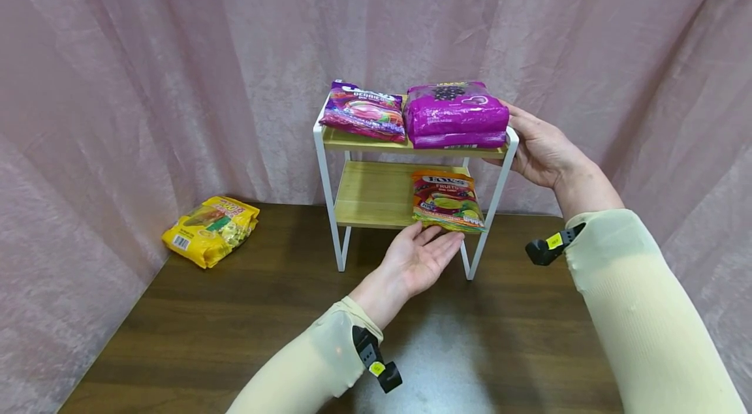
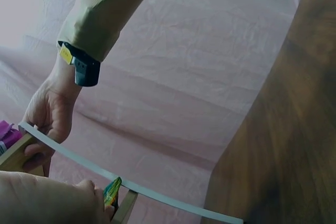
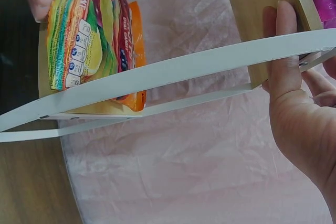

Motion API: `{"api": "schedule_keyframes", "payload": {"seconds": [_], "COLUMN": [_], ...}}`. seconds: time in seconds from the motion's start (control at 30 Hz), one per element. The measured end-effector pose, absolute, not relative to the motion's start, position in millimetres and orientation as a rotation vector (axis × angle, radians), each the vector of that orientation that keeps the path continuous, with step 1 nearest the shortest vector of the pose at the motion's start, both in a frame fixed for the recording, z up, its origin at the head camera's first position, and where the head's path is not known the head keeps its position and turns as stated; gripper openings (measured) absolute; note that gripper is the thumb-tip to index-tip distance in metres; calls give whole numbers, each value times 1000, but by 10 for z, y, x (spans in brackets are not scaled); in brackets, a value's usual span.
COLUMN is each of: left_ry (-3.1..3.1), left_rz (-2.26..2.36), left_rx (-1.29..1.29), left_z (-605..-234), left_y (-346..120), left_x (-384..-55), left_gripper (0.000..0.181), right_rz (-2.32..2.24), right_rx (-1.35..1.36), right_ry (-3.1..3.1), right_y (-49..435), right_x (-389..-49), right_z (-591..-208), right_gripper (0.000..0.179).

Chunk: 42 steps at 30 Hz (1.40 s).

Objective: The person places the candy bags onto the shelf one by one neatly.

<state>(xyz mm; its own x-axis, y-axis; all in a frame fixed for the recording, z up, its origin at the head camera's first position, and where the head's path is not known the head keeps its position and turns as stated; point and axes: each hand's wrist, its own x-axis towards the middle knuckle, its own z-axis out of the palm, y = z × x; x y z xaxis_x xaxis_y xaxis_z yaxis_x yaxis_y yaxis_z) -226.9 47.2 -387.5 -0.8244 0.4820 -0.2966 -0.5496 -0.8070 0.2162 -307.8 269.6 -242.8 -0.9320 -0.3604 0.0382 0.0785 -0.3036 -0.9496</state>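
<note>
A small two-tier shelf with white metal legs and wooden boards (image 1: pixel 376 192) stands on the table. My right hand (image 1: pixel 543 149) grips its upper right end, with fingers (image 3: pixel 286 35) reaching under the top board. My left hand (image 1: pixel 420 260) is palm up at the lower board's front edge, fingers loosely extended just below an orange-red bag of fruit candy (image 1: pixel 446 200). That bag lies at the right of the lower board. On the top board, a purple berries candy bag (image 1: pixel 364 112) lies left and a bulkier magenta bag (image 1: pixel 455 115) right, beside my right hand.
A yellow snack bag (image 1: pixel 211 231) lies on the dark wooden table (image 1: pixel 235 322) at the back left. Pink curtain (image 1: pixel 264 74) hangs close behind the shelf and along both sides. Black wrist cameras (image 1: pixel 376 358) sit on both sleeves.
</note>
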Motion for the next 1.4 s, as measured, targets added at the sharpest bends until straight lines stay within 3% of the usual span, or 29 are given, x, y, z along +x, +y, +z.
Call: {"api": "schedule_keyframes", "payload": {"seconds": [0.63, 0.97, 1.2, 1.4], "left_ry": [644, 1581, 2371, 2699], "left_rz": [2327, 1956, 1237, 664], "left_rx": [-113, 345, 882, 1226], "left_z": [-3936, -3989, -4100, -4172], "left_y": [325, 243, 105, -20], "left_x": [-2035, -1921, -1882, -1825], "left_gripper": [73, 70, 68, 70], "right_rz": [-2309, -2304, -2306, -2306], "right_rx": [-335, -356, -371, -353], "right_ry": [1691, 1652, 1624, 1649], "right_y": [2687, 2688, 2689, 2703], "right_x": [-3073, -3079, -3086, -3083], "right_z": [-2424, -2424, -2434, -2426], "right_gripper": [62, 60, 60, 61]}}
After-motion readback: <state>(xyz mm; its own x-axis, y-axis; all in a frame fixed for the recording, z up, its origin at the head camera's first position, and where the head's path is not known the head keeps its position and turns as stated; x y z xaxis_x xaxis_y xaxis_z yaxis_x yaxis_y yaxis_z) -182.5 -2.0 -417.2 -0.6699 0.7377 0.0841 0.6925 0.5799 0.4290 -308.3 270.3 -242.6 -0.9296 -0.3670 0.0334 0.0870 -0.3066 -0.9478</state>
